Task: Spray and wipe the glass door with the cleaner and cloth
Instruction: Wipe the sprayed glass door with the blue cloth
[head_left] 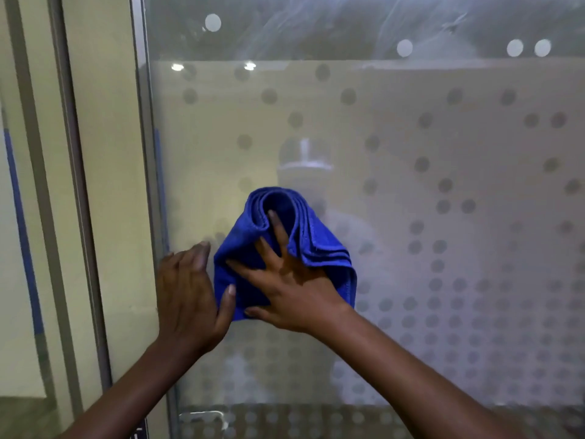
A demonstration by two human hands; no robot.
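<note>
A frosted glass door (411, 185) patterned with grey dots fills most of the view. A folded blue cloth (316, 239) is pressed flat against the glass near its left edge. My right hand (291, 286) lies spread over the cloth, fingers apart, pushing it onto the pane. My left hand (186, 293) rests flat on the glass just left of the cloth, its thumb touching the cloth's lower left corner. No cleaner bottle is in view.
A metal door frame (145, 185) runs vertically just left of my left hand, with a cream wall panel (104, 185) beyond it. A metal fitting (202, 418) sits low on the door. Streaky smears show on the clear upper glass (348, 26).
</note>
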